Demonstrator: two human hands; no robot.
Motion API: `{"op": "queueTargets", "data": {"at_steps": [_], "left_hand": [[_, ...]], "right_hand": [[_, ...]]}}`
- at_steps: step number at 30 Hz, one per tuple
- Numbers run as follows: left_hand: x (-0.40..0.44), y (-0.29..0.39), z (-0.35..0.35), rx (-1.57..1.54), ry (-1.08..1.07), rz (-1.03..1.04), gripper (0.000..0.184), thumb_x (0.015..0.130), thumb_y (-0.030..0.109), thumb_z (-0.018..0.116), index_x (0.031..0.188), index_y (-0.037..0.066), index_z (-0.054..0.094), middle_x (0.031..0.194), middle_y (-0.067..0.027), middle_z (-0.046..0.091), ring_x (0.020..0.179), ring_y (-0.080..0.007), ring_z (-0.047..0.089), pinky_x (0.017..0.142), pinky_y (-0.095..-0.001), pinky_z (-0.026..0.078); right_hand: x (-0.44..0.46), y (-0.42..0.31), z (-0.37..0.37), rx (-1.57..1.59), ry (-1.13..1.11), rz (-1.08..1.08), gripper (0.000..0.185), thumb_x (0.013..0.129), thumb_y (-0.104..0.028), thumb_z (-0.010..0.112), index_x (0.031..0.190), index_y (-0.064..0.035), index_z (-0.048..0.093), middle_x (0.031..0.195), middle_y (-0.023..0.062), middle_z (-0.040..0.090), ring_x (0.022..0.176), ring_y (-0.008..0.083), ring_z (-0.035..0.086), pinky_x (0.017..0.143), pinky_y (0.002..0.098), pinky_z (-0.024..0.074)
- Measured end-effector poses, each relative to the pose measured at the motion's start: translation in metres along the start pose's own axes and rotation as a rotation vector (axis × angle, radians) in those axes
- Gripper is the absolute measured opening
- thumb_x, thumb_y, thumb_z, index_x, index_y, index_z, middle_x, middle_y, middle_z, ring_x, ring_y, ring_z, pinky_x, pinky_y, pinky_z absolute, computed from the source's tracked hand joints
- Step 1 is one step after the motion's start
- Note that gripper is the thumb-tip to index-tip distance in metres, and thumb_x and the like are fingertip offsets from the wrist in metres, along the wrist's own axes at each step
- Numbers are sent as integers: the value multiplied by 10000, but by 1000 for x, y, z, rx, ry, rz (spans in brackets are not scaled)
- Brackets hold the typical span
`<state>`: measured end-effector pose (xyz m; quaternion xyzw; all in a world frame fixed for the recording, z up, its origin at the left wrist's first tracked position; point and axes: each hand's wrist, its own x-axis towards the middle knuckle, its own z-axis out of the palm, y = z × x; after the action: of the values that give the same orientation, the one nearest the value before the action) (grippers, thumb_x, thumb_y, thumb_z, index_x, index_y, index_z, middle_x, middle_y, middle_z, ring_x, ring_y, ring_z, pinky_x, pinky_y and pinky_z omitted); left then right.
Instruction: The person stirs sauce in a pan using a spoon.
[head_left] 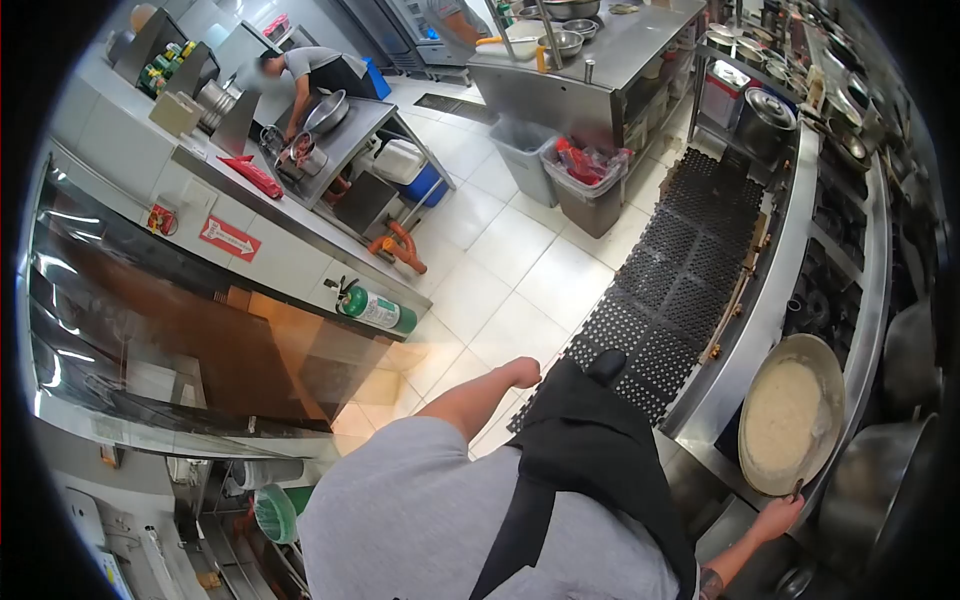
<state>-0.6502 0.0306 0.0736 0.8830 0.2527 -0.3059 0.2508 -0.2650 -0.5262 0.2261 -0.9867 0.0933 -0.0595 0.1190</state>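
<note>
A large round pan [790, 415] of creamy, pale mixture sits on the stove at the right. My right hand [778, 517] is closed around the dark handle at the pan's near edge. Away from the stove, my left hand [525, 372] hangs over the floor beside my black apron [600, 440]. Its fingers are curled in, and nothing shows in them.
Stove burners [815, 300] run along the right, with a big metal pot [880, 490] beside the pan. A black rubber mat [670, 270] covers the floor. Grey bins [590, 190] stand ahead. A green cylinder [375, 308] is at left. Another person [320, 70] bends over a steel table.
</note>
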Motion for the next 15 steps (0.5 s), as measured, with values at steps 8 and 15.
{"op": "queueTargets", "data": {"at_steps": [8, 15], "left_hand": [[-2, -1, 21, 51, -133, -20, 363, 838, 285, 499, 870, -27, 681, 956, -239, 649, 924, -387, 615, 815, -466, 480], [17, 22, -23, 30, 46, 89, 278, 793, 290, 553, 845, 68, 713, 936, -182, 668, 883, -370, 628, 776, -447, 496]], "right_hand": [[8, 2, 37, 205, -92, -73, 284, 927, -167, 482, 1152, -10, 555, 1073, 205, 626, 986, 387, 585, 844, 434, 441], [-21, -8, 49, 962, -433, 265, 160, 891, -160, 596, 848, -11, 634, 711, -1, 517, 644, 82, 482, 565, 271, 420]]}}
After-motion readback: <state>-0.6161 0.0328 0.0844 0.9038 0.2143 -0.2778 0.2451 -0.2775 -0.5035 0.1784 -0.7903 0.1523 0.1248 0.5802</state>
